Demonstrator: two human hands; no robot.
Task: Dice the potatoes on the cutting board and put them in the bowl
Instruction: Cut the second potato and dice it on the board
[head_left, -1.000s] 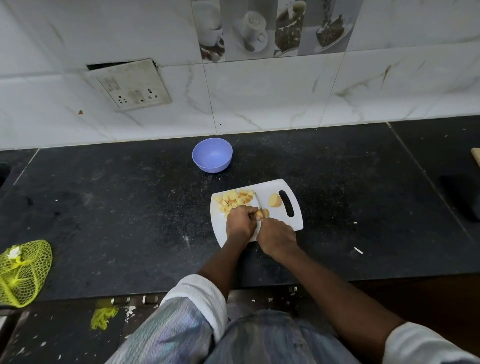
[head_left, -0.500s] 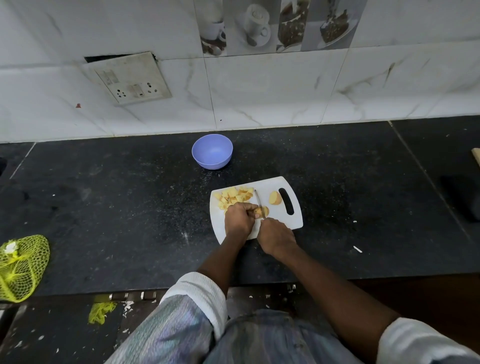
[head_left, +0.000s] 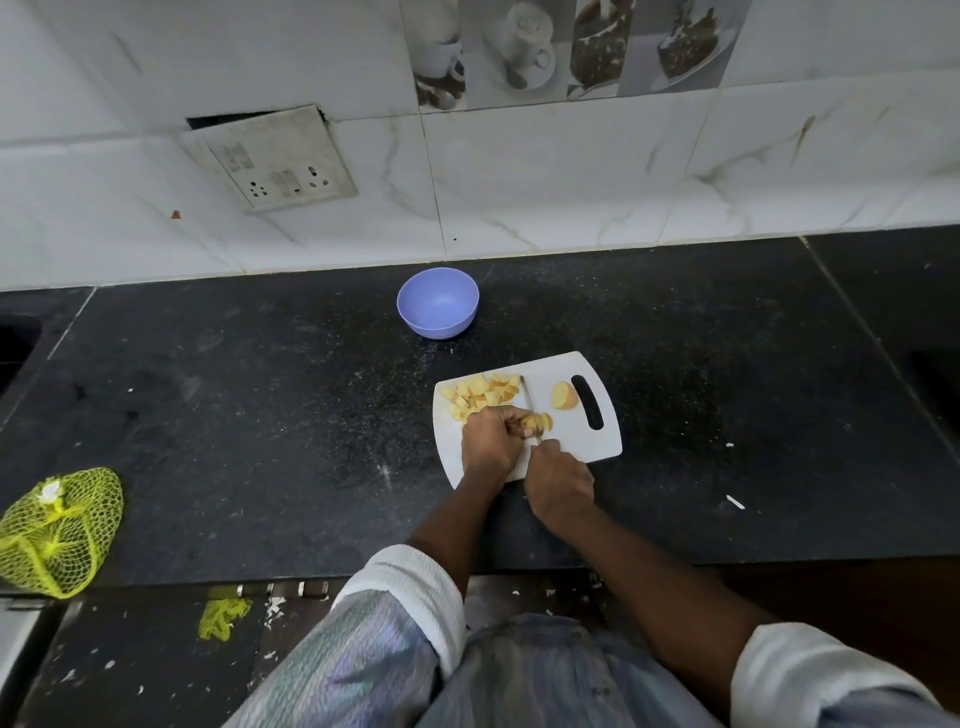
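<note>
Bowl (head_left: 438, 303): lilac plastic, stood upright on the black tabletop (head_left: 260, 415) near the back wall, well apart from the cutting board (head_left: 582, 441). Nothing visible inside it.

Cutting board: white, w/ slot handle at the right end, lay just in front of you. Diced potato pieces (head_left: 480, 396) were heaped on its far-left corner, none in the bowl yet. One potato half (head_left: 564, 396) sat cut face up beside the slot handle, apart from the heap.

Your left hand (head_left: 491, 441) was curled down over the potato chunk (head_left: 537, 423) mid-board, fingers pinning it. Your right hand (head_left: 558, 478) was closed round the knife (head_left: 527, 402) handle; handle itself hidden in the fist. Blade ran away from you, between the heap and the potato half, edge down at the chunk.

Yellow mesh bag (head_left: 54, 530) lay at the tabletop's left front edge, w/ a small white tag on it; any print too small to read. Socket plate (head_left: 275, 161) on the wall tile hung crooked; no legible markings. Picture tiles (head_left: 571, 47) showing cups and desserts ran along the top; no writing readable.
</note>
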